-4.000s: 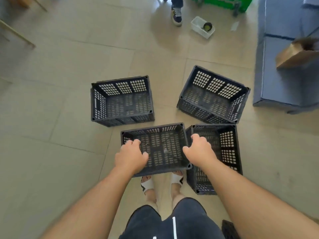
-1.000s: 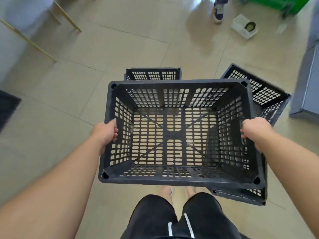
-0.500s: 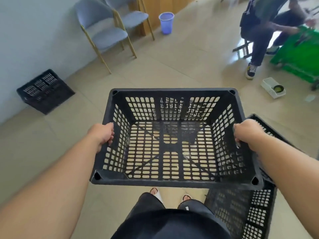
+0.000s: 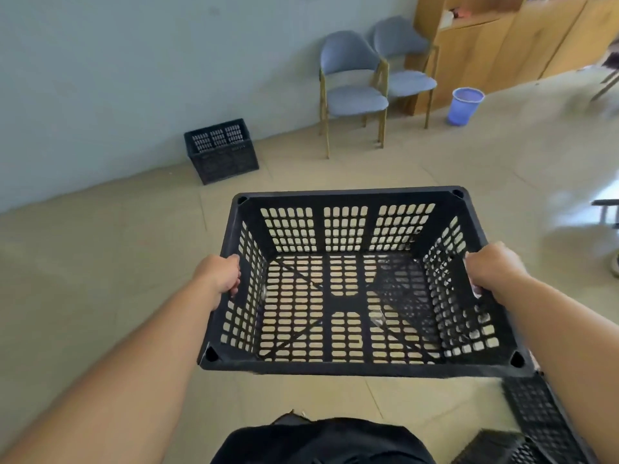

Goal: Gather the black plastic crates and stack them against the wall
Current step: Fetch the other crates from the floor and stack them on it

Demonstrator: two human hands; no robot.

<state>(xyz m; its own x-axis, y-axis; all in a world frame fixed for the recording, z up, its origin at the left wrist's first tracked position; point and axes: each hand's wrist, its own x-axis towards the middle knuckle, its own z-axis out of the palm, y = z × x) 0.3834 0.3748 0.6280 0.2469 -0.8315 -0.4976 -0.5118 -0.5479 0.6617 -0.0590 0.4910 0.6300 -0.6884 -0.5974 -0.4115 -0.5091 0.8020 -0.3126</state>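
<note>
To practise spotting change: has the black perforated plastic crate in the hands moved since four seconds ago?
Yes. The black perforated plastic crate has risen off the beige tiled floor; the left hand and right hand hold it in the air.

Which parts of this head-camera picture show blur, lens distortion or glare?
Head view: motion blur smears the right edge beyond the blue bin; wide-angle distortion tilts the cabinet and chairs; glare whitens the floor at right; the held crate is fairly sharp.
</note>
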